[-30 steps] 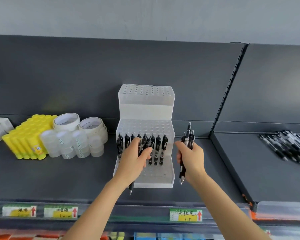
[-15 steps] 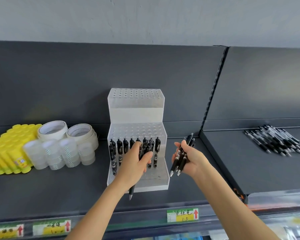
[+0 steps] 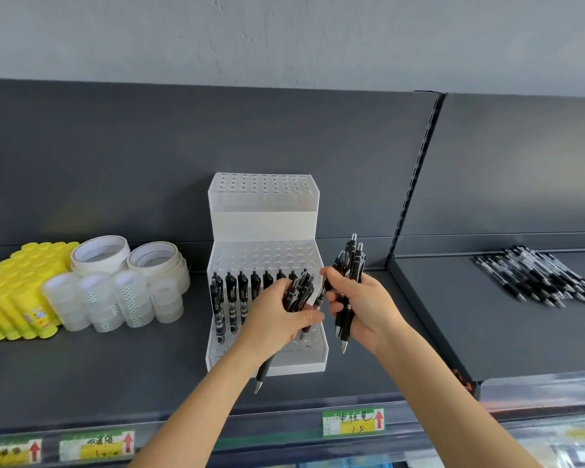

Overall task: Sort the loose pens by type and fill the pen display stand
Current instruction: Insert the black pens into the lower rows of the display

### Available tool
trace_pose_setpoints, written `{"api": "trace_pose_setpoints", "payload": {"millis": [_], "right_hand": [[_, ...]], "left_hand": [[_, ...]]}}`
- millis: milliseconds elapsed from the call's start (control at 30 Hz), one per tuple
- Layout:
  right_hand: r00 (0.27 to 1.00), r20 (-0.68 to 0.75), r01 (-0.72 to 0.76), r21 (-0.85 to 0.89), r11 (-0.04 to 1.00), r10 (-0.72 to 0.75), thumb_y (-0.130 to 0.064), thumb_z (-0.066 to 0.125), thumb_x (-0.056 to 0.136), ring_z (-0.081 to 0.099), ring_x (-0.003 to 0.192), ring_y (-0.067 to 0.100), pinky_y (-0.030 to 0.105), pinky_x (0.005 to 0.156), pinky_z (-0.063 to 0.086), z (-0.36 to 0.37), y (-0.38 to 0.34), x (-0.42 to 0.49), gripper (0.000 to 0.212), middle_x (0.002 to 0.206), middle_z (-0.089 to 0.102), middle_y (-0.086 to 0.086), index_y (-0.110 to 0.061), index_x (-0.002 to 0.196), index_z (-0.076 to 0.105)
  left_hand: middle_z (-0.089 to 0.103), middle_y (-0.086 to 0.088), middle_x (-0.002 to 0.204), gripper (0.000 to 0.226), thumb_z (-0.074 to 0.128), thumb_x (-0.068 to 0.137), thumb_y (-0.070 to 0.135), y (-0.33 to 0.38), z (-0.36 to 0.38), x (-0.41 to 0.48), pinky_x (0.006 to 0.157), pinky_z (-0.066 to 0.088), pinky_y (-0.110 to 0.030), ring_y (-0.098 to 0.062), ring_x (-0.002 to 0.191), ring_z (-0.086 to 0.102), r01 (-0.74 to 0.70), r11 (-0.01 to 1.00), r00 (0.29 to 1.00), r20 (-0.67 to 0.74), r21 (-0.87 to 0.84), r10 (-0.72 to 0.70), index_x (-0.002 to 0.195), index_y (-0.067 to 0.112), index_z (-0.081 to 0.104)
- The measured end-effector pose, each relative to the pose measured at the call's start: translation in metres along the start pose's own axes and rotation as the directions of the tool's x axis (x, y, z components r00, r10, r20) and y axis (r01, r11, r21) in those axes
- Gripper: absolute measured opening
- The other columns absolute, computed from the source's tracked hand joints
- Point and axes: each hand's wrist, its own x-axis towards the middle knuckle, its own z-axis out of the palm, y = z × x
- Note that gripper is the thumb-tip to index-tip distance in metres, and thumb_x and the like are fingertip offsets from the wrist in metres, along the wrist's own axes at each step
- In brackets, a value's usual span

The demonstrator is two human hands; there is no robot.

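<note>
A clear three-tier pen display stand (image 3: 264,228) stands on the dark shelf. Several black pens (image 3: 232,295) stand upright in its lowest tier; the upper tiers hold none. My left hand (image 3: 277,327) grips a bundle of black pens (image 3: 299,292) in front of the stand, one tip poking out below my wrist. My right hand (image 3: 362,307) holds a few more black pens (image 3: 353,261), just right of the left hand, its fingertips close to the left bundle. A pile of loose black pens (image 3: 541,280) lies on the right shelf section.
Yellow glue sticks (image 3: 17,292), white tape rolls (image 3: 100,253) and clear tape rolls (image 3: 115,300) crowd the shelf left of the stand. An upright slotted divider (image 3: 416,173) separates the two shelf sections. Price labels (image 3: 352,422) line the shelf's front edge.
My right hand has moved left to meet the left hand, and its pens have turned from slanted to upright. The camera view has shifted slightly.
</note>
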Motion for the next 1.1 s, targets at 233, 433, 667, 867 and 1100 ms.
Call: {"api": "trace_pose_setpoints", "payload": {"millis": [233,433,667,867,1100], "right_hand": [[0.997,0.042,0.073,-0.121,0.990,-0.068,-0.005,0.062,0.089,0.046,0.053,0.011,0.018,0.041,0.034,-0.006,0.000,-0.003,0.014,0.070,0.056,0.004,0.002,0.101,0.065],[0.988,-0.104,0.094,-0.155,0.984,-0.110,-0.016,0.061,0.091,0.043,0.051,0.012,0.020,0.042,0.032,-0.012,-0.012,0.002,0.015,0.073,0.055,0.005,-0.002,0.097,0.062],[0.983,-0.180,-0.015,-0.235,0.972,-0.028,-0.022,0.063,0.081,0.037,0.059,0.015,0.030,0.058,0.036,-0.012,-0.010,0.009,0.022,0.070,0.038,0.001,-0.003,0.091,0.070],[0.996,-0.045,0.048,-0.393,0.918,-0.071,-0.029,0.059,0.092,0.039,0.056,0.015,0.027,0.055,0.040,-0.012,-0.005,0.011,0.026,0.058,0.042,-0.001,-0.005,0.093,0.071],[0.964,0.020,0.171,-0.812,0.558,-0.266,-0.018,0.056,0.088,0.026,0.054,0.017,0.026,0.049,0.021,-0.012,-0.005,0.015,0.025,0.056,0.038,0.001,-0.005,0.068,0.049]], "left_hand": [[0.060,0.004,0.067,0.025,0.077,0.076,0.019,0.001,0.003,0.001,0.047,0.039,-0.020,-0.004,0.047,0.051,-0.042,0.990,0.999,0.020,0.134,0.040,0.092,0.017,0.059],[0.066,-0.013,0.077,0.013,0.066,0.083,0.011,-0.006,-0.004,-0.001,0.044,0.042,-0.023,-0.008,0.047,0.051,-0.009,0.994,0.998,-0.054,0.112,0.015,0.093,0.010,0.058],[0.058,0.010,0.067,0.011,0.063,0.087,0.013,-0.013,-0.010,-0.007,0.049,0.039,-0.010,0.004,0.051,0.051,-0.028,0.989,0.998,-0.059,0.147,0.037,0.085,0.022,0.058],[0.063,0.012,0.069,0.011,0.065,0.088,0.020,-0.015,-0.016,-0.007,0.052,0.037,-0.010,0.006,0.053,0.056,-0.054,0.987,0.995,-0.079,0.152,0.066,0.084,0.028,0.058],[0.059,0.012,0.065,0.013,0.068,0.086,0.019,-0.021,-0.019,-0.008,0.053,0.039,-0.015,0.003,0.051,0.052,-0.066,0.980,0.995,-0.060,0.190,0.079,0.082,0.026,0.056]]}}
